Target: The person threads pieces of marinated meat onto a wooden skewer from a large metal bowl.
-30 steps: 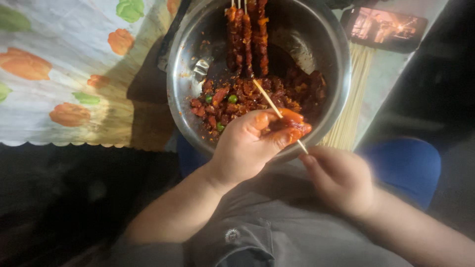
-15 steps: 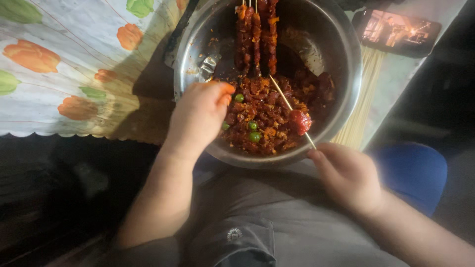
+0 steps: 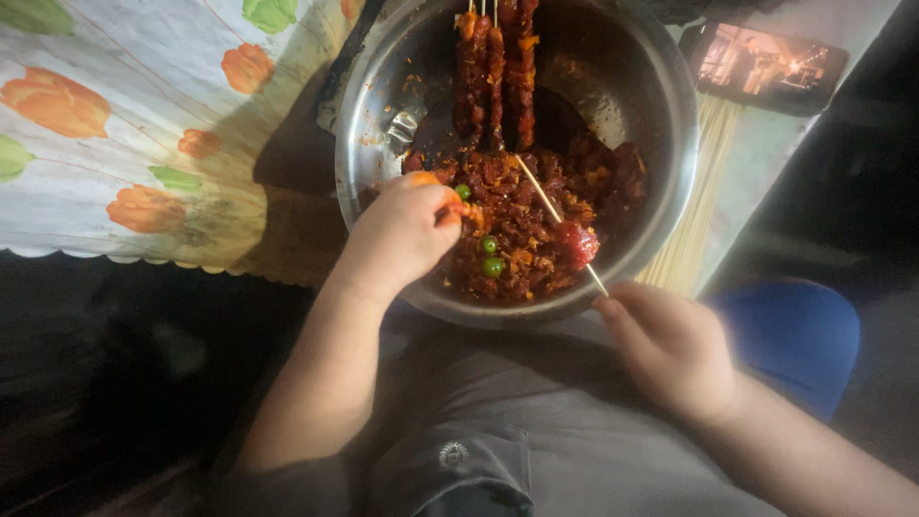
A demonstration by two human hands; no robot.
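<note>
A steel bowl (image 3: 661, 86) on the table edge holds red marinated meat pieces (image 3: 531, 215) with a few green bits. Several loaded skewers (image 3: 498, 67) lean against its far side. My left hand (image 3: 397, 235) reaches into the bowl, fingertips pinched in the meat at the left. My right hand (image 3: 670, 345) sits just outside the near rim and grips the end of a thin wooden skewer (image 3: 541, 191), which angles up over the meat. One red meat piece (image 3: 577, 242) is threaded on it near my hand.
A floral tablecloth (image 3: 124, 124) covers the table to the left. A phone (image 3: 771, 62) with a lit screen lies at the upper right beside a bundle of bare wooden skewers (image 3: 699, 201). A blue seat (image 3: 795, 330) shows at the right, my grey-clothed lap (image 3: 517, 431) below.
My left hand left the skewer, where it was pushing a meat piece on, and moved left into the bowl's meat. The right hand kept holding the skewer.
</note>
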